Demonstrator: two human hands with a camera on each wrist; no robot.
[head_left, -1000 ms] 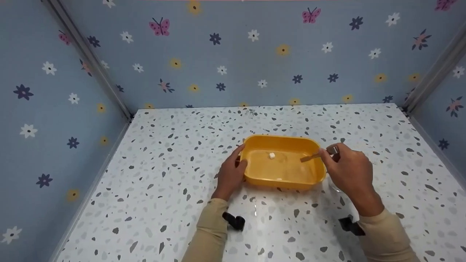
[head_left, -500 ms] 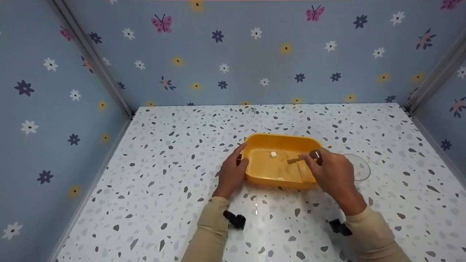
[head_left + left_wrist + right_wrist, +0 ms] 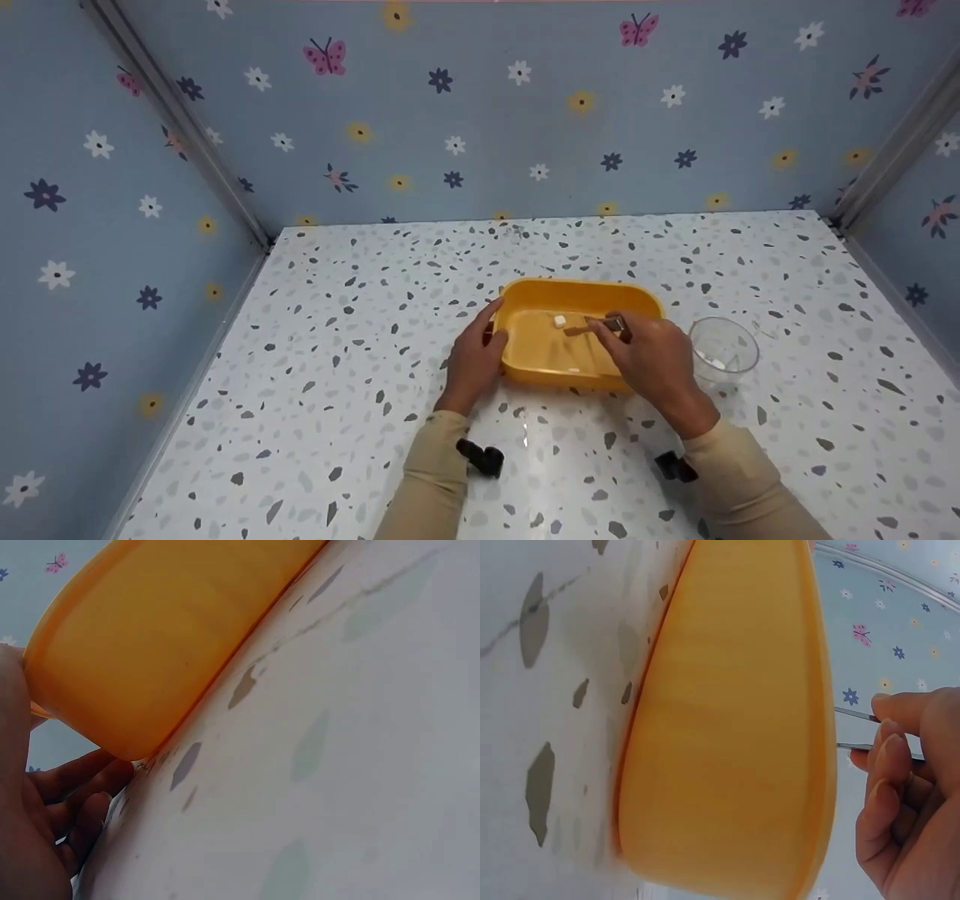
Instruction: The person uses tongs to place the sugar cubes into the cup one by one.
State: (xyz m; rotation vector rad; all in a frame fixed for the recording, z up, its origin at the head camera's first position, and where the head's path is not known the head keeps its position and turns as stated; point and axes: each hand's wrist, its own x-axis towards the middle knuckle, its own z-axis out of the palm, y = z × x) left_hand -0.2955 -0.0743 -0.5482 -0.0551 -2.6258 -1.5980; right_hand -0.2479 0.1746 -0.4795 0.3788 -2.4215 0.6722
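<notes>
My left hand (image 3: pixel 472 360) holds the left end of a yellow plastic tray (image 3: pixel 525 289), its thumb at the rim. In the left wrist view, other fingers (image 3: pixel 82 776) lie along the tray's outer corner. My right hand (image 3: pixel 656 364) pinches a pair of tweezers (image 3: pixel 577 330) above the tray's right half. The two thin arms of the tweezers (image 3: pixel 855 745) stand apart in the right wrist view. Just left of their tips, a small white cube (image 3: pixel 559 322) sits on the tray's floor. The right hand hides the tray's front right corner.
A clear glass bowl (image 3: pixel 724 345) stands right of the tray, with a small white piece (image 3: pixel 718 364) in its bottom. Another whitish spot (image 3: pixel 574 370) shows at the tray's front wall. Patterned blue panels (image 3: pixel 480 112) enclose the speckled white table (image 3: pixel 360 390).
My right hand has moved left over the tray with the tweezers, bringing their tips close to the white cube. The glass bowl has come into full view. My left hand keeps its hold.
</notes>
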